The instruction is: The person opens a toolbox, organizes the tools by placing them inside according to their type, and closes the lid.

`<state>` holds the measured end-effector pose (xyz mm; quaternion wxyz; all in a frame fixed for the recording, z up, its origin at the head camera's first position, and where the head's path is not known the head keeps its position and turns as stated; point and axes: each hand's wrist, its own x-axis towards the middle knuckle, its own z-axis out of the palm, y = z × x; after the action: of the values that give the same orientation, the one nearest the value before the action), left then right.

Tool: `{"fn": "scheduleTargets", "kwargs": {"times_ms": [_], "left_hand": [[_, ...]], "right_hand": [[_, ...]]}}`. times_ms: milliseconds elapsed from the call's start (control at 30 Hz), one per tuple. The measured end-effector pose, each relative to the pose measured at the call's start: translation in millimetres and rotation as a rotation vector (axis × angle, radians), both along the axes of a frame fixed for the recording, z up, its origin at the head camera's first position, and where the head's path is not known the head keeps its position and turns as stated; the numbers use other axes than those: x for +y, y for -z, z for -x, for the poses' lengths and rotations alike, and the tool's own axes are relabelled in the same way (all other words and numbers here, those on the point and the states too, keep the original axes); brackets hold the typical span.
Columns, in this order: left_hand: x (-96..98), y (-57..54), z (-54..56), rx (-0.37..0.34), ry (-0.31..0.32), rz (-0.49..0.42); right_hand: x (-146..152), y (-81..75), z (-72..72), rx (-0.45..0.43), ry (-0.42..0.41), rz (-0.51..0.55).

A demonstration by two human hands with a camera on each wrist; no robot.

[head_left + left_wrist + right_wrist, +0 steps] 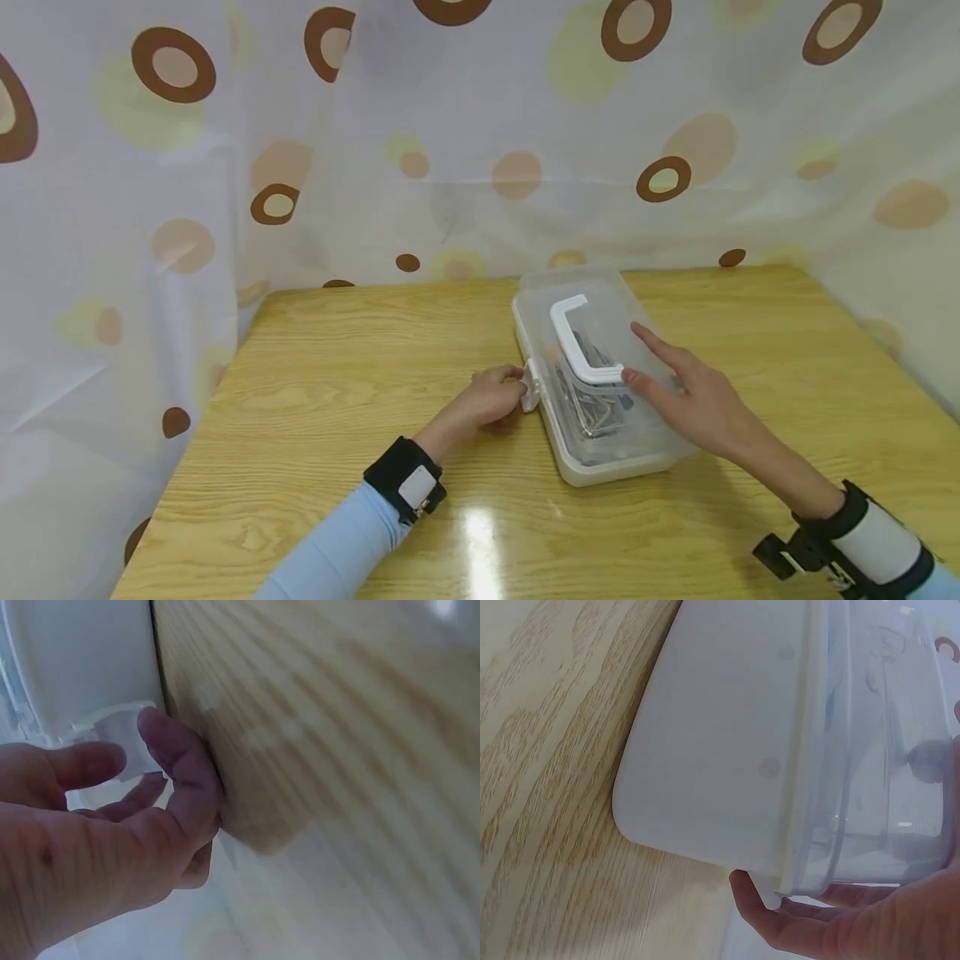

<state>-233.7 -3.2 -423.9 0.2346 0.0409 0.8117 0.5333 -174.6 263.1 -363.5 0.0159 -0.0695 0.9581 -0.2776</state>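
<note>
A storage box (555, 442) with a white base and a clear lid (540, 304) stands on the table. Through the lid show metal pieces (596, 408), and a white handle (573, 346) lies on top. My left hand (491, 400) pinches the clear latch (124, 731) swung out from the box's left side, thumb and curled fingers on either side of it. Spread over the lid's right part is my right hand (693, 400), thumb by the handle's near end and index finger stretched forward. In the right wrist view, a fingertip (740, 876) touches the base's side wall below the rim.
The wooden table (360, 367) extends to both sides of the box. Patterned cloth (450, 125) hangs behind the table and along its sides, close to the box's far end. Both wrists wear black straps (397, 475).
</note>
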Motion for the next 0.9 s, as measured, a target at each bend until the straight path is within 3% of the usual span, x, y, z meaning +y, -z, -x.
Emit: {"fn": "scheduleTargets", "kwargs": {"times_ms": [133, 233, 333, 467, 600, 700, 900], "left_hand": [[-7.6, 0.3, 2.6, 0.095, -0.006, 0.069], [-11.9, 1.7, 2.9, 0.089, -0.061, 0.017], [-14.6, 1.9, 0.8, 0.073, -0.154, -0.099], [-14.6, -2.2, -2.8, 0.012, -0.271, -0.319], [-7.2, -8.4, -6.8, -0.052, -0.295, -0.496], [0.2, -12.0, -10.8, -0.052, -0.293, -0.515], [4.2, -12.9, -11.8, -0.04, -0.301, -0.471]], "right_hand": [[-1, -2.5, 1.0, -0.003, -0.005, 0.0], [-1, -3.1, 0.7, -0.01, -0.003, 0.004], [0, -2.8, 0.1, -0.014, 0.002, 0.002], [0, -2.0, -0.6, -0.022, 0.013, -0.001], [1, -2.1, -1.3, -0.021, 0.021, -0.012], [1, -3.4, -2.0, -0.001, 0.014, -0.032], [-1, -6.4, -3.0, 0.025, -0.004, -0.054]]}}
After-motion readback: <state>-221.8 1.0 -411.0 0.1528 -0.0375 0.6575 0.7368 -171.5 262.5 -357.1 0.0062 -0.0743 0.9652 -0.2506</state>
